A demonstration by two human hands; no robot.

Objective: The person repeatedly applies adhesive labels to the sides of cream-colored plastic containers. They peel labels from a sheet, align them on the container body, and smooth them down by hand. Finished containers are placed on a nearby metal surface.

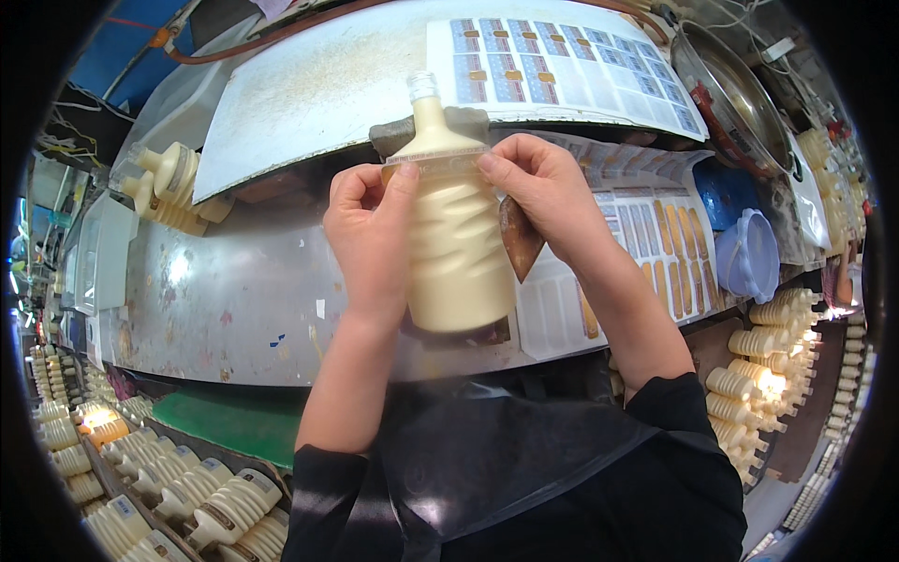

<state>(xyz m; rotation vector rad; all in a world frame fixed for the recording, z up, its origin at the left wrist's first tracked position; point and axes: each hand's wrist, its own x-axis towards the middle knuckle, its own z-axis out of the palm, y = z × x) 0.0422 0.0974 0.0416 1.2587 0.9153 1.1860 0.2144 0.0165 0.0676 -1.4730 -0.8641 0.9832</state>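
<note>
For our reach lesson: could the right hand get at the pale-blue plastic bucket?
Probably yes: only white printed sheets lie between the bucket and the right hand, though it's touching the cream rippled plastic bottle.

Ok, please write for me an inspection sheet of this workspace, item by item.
Surface: grey metal table, stained and speckled.
Job's things: cream bottle, neck pointing away; label strip across its shoulder; label sheets.
Clutter: brown pointed tool by the right hand, purple bucket.
Hands: left hand and right hand at the label strip's two ends, fingers closed.
Cables: thin wires at upper right.
Surroundings: many similar bottles at lower left and right.
</note>
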